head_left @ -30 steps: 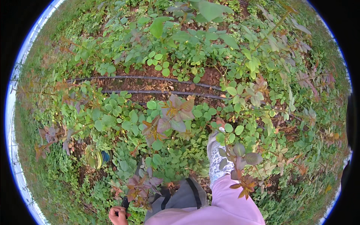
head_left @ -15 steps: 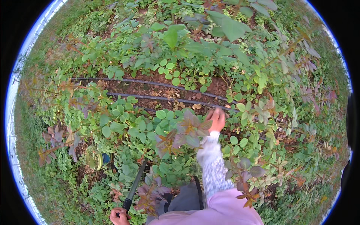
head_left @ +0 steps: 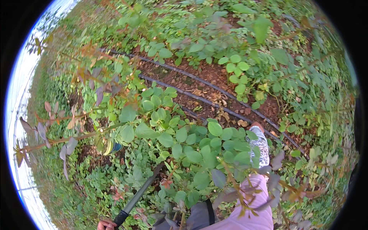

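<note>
— Two hands are in it for us: our left hand [head_left: 106,224] sits at the lower edge with its fingers wrapped around the black grip of a long dark tool handle [head_left: 142,190], and our right hand [head_left: 257,127] reaches out into the bush, sleeve patterned at the wrist and pink above.

— Can we tell what the right fingers are doing?

— No. Only a sliver of the hand shows past the leaves, so whether the fingers are apart or pinched on a stem we cannot tell.

— Where does the tool go?

— The handle runs up and to the right from our left hand and vanishes under the green leafy bush [head_left: 191,145]; its working end is hidden.

— How far along would we say we are?

— Early or mid-way, by our judgement. The bush stands full and thick, with round green leaves and reddish young shoots [head_left: 84,76] at the left. We see no cut stems or cleared patch near the hands.

— And around it?

— Bare reddish soil beyond the bush carries two dark irrigation hoses [head_left: 199,82] running side by side, with low weeds on all sides.
</note>
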`<state>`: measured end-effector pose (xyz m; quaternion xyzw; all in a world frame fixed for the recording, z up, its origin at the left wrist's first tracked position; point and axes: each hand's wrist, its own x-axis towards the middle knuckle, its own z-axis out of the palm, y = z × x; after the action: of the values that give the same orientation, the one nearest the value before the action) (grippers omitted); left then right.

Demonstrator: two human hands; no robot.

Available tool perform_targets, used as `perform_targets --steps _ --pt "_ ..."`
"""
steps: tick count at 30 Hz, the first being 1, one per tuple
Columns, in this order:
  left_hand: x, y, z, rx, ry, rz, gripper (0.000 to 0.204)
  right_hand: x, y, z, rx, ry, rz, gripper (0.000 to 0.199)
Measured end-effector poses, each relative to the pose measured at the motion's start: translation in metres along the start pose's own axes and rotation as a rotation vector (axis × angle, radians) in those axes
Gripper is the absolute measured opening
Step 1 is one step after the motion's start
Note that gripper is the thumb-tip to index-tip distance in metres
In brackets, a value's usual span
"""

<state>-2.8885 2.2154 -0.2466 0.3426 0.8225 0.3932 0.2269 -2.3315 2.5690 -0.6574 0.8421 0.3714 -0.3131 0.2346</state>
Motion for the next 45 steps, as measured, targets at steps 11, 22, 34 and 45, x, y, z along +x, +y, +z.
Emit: perform_targets --steps 11,22,34,45 --pt "-0.002 -0.005 -0.001 -0.056 -0.06 0.0 0.027 -0.014 -0.021 -0.024 1.089 0.329 -0.361 0.029" --pt "0.018 -0.013 -0.017 -0.124 -0.086 -0.003 0.009 -0.138 -0.005 -0.053 1.748 0.572 -0.136 0.033" --pt "0.049 -0.044 -0.067 -0.12 -0.061 0.056 0.019 -0.294 0.037 0.001 1.319 0.678 -0.029 0.037" --pt "0.097 -0.127 -0.152 -0.217 -0.144 -0.126 0.019 -0.408 0.185 0.09 0.168 0.544 -0.019 0.032"
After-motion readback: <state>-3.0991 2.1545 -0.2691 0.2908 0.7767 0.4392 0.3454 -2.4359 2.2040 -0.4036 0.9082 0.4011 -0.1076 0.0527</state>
